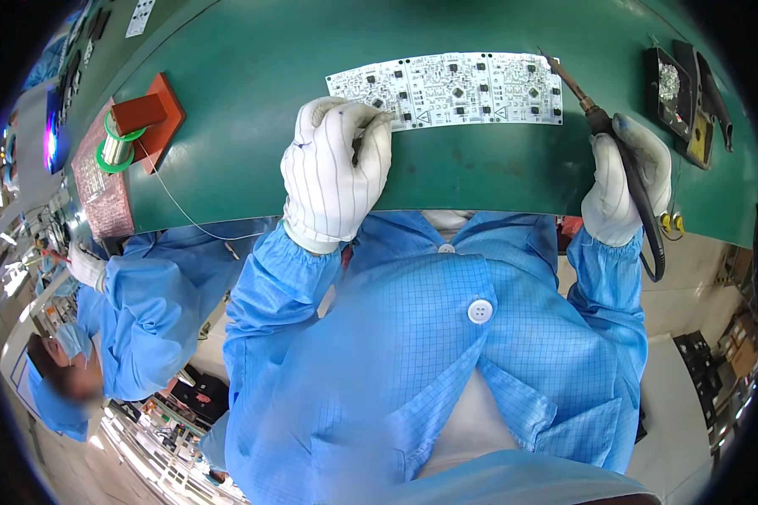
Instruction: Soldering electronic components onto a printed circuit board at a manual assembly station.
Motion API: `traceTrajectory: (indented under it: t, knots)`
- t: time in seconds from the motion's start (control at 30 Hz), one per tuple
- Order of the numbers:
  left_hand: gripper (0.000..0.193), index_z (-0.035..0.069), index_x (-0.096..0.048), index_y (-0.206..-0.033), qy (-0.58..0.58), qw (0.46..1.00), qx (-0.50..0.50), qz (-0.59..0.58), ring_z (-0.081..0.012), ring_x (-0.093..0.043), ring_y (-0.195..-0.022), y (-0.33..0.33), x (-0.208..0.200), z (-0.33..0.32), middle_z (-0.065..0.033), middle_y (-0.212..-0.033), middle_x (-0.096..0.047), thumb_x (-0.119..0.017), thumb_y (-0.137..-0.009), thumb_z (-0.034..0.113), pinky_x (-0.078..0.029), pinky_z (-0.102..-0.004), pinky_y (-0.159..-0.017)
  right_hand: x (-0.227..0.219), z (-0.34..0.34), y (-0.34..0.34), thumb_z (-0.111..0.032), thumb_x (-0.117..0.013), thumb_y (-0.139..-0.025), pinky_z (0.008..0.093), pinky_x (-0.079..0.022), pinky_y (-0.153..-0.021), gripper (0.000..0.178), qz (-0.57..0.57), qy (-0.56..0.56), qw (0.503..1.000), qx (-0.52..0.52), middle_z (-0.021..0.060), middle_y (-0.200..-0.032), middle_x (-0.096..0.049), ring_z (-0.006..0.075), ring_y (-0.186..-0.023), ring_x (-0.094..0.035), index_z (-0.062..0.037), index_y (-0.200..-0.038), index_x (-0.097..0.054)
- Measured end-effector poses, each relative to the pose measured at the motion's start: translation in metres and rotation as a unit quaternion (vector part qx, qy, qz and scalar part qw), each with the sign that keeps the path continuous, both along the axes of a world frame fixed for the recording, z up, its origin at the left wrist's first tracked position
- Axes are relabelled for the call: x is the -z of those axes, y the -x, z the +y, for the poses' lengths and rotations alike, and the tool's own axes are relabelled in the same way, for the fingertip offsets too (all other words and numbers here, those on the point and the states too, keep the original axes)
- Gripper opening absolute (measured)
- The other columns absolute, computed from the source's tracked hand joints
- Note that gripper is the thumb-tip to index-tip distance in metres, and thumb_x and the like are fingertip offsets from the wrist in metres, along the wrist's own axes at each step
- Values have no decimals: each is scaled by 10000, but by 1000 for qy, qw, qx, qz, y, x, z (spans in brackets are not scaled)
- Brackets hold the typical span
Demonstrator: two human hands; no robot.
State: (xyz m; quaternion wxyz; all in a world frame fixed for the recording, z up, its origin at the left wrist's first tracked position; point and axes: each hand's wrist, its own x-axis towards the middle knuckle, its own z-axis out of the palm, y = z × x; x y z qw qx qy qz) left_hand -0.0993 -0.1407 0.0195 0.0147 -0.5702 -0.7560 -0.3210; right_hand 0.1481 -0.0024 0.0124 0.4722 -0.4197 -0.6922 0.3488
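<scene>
A white printed circuit board panel [446, 88] with small black components lies on the green table. My left hand [335, 168], in a white striped glove, is closed, with thumb and fingertips pinched at the panel's lower left edge. Part of the panel is hidden behind these fingers. A soldering iron [602, 118] with a black cable is held in my gloved right hand [627, 181]. Its thin tip points up and left, by the panel's upper right corner. From this view I cannot tell whether the tip touches the panel.
A solder wire spool [118, 150] sits on a red-brown stand [170, 109] at left, its wire trailing over the table's near edge. Pink bubble wrap [101, 189] lies beside it. At right is a black tray [669, 88] of silvery bits. A co-worker [156, 311] in blue sits at left.
</scene>
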Motion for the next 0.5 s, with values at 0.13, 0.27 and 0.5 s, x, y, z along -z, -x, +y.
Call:
traceTrajectory:
  t: [0.13, 0.27, 0.5]
  knots:
    - [140, 128, -672, -900, 3, 1000, 14, 8, -262, -645, -763, 1, -4, 3, -78, -952, -634, -748, -784, 105, -540, -357, -620, 0, 2, -2, 21, -643, -831, 298, -558, -774, 219, -30, 2, 1000, 1, 159, -965, -677, 200, -843, -686, 47, -1046, -612]
    - [123, 98, -658, -869, 16, 999, 16, 30, -270, -648, -747, 0, -5, 1, -84, -955, -633, -739, -777, 91, -535, -363, -609, 1, 1, -1, 6, -651, -835, 299, -557, -780, 221, -33, 21, 999, 0, 160, -960, -678, 198, -842, -685, 49, -1048, -611]
    - [119, 75, -650, -771, -16, 998, -20, 54, -274, -637, -676, 20, -5, -5, -97, -862, -645, -765, -745, 92, -524, -356, -576, 2, 2, -2, -5, -641, -839, 306, -557, -776, 218, -24, 4, 1000, -8, 160, -951, -676, 196, -833, -682, 44, -1050, -611]
